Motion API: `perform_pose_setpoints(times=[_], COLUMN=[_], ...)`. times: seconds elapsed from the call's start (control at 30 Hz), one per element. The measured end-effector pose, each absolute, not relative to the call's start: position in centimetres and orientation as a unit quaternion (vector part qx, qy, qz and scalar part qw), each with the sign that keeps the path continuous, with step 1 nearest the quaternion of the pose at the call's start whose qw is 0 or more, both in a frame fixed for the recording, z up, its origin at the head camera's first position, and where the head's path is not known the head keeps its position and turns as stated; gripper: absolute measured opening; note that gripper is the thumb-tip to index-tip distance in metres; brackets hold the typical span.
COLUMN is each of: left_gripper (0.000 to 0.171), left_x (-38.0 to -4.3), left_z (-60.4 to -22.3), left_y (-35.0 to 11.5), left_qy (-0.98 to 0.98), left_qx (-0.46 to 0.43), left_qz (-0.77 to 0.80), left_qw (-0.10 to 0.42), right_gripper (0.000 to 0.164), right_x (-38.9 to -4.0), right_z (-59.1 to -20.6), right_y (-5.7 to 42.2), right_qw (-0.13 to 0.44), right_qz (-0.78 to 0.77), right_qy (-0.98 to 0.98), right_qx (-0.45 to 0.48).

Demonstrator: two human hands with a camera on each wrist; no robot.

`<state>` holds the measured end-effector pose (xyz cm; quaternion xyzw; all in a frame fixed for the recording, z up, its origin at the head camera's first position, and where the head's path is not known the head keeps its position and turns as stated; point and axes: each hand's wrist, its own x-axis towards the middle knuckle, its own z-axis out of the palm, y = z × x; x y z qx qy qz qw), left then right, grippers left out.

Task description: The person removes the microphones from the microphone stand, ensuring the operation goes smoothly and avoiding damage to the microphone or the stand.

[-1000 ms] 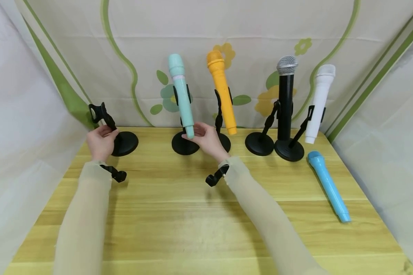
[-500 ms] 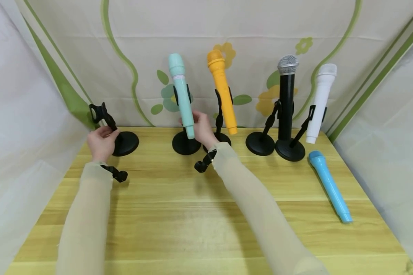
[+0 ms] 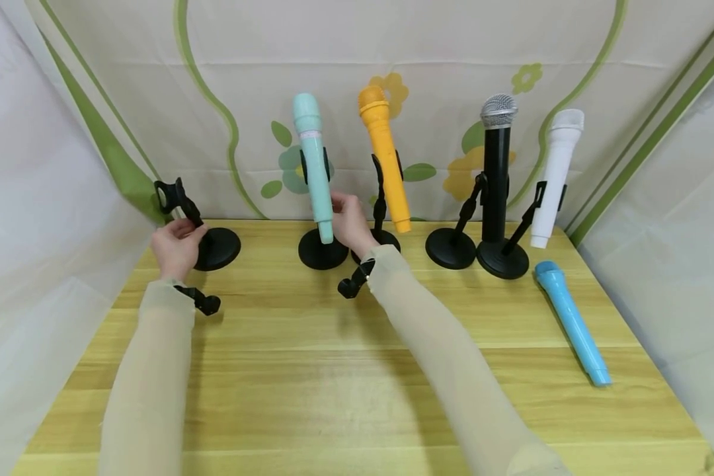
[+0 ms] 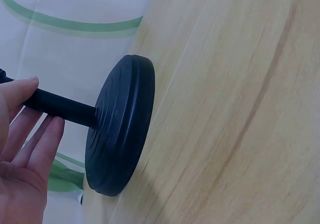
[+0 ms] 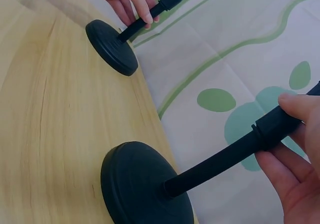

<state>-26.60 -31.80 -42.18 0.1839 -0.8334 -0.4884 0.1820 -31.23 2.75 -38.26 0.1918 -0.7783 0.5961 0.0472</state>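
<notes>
My left hand (image 3: 176, 249) grips the thin pole of a black microphone stand (image 4: 120, 129) at the far left; its clip at the top holds no microphone. In the left wrist view the thumb lies over the pole and the fingers are under it. My right hand (image 3: 352, 223) pinches the collar on the pole of a second black stand (image 5: 145, 184), seen best in the right wrist view. A mint-green microphone (image 3: 317, 172) leans in that stand's clip and partly covers the fingers in the head view.
Right of my right hand, a yellow microphone (image 3: 387, 162) sits in a stand. Farther right, a black microphone (image 3: 496, 178) and a white microphone (image 3: 556, 178) stand in clips. A blue microphone (image 3: 573, 322) lies on the wooden table (image 3: 309, 396). A patterned curtain (image 3: 428, 33) hangs behind.
My right hand has moved left and up behind the mint-green microphone to the stand's pole. That microphone's lower end has swung slightly left, standing more upright. My left hand stays put.
</notes>
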Motion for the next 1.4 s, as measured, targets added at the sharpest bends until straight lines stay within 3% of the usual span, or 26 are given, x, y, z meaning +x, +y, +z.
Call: perform_pose_setpoints(times=[0.3, 0.73, 1.07, 1.23, 1.4], left_gripper=[0.062, 0.083, 0.071, 0.064, 0.061], left_x=[-25.6, -21.7, -19.0, -18.2, -17.0], left_z=[-41.4, -40.4, -40.5, -40.7, -40.6], left_y=[-31.2, -29.5, -25.4, -22.6, -19.1], left_qy=[-0.803, -0.777, -0.76, -0.766, -0.784], left_qx=[0.201, 0.181, 0.104, 0.03, -0.066], left_qz=[-0.536, -0.561, -0.566, -0.572, -0.571], left_qw=[0.17, 0.22, 0.302, 0.291, 0.233], right_gripper=[0.028, 0.026, 0.025, 0.027, 0.027], right_x=[-29.8, -27.0, -24.1, -23.0, -22.0], right_z=[-38.1, -37.8, -37.7, -37.9, -38.1], right_y=[3.1, 4.4, 6.5, 7.4, 8.4], right_qw=[0.039, 0.05, 0.049, 0.047, 0.038], right_qz=[0.592, 0.571, 0.584, 0.599, 0.6], right_qy=[-0.776, -0.782, -0.758, -0.743, -0.742], right_qx=[0.214, 0.244, 0.285, 0.296, 0.298])
